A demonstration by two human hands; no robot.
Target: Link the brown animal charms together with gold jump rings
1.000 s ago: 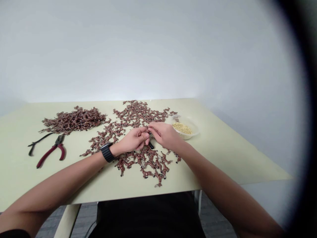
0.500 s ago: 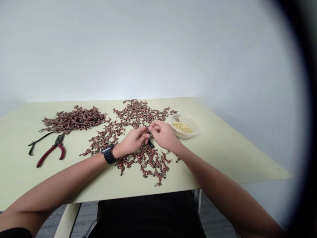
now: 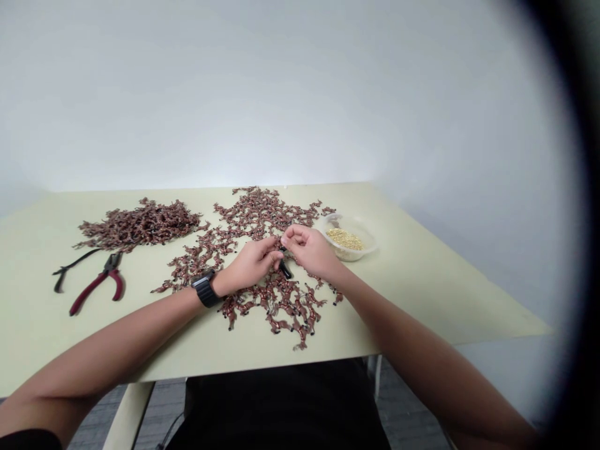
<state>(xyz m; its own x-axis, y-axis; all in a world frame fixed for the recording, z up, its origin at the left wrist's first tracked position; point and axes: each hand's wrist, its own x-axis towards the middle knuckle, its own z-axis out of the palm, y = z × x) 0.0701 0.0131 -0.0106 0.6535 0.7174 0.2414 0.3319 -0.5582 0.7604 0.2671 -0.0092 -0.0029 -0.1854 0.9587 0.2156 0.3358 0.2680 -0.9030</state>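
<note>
My left hand [image 3: 250, 264], below which a black watch [image 3: 206, 290] circles the wrist, is closed with thumb and fingers pinched. My right hand [image 3: 313, 251] pinches too, its fingertips meeting those of the left; whatever lies between them is too small to make out. Just below the fingertips shows a short black handle-like piece [image 3: 285, 270]; whether it is held or lying down I cannot tell. Under and around both hands spread many small brown animal figures [image 3: 285, 306], shaped like deer or horses with dark feet.
A clear plastic bowl [image 3: 370, 247] with small gold pieces [image 3: 345, 239] stands right of my right hand. At the left is a heaped pile of brown figures [image 3: 140, 225]. Red-handled pliers [image 3: 112, 269] and a thin black tool [image 3: 63, 272] lie before it on the pale yellow table [image 3: 422, 275].
</note>
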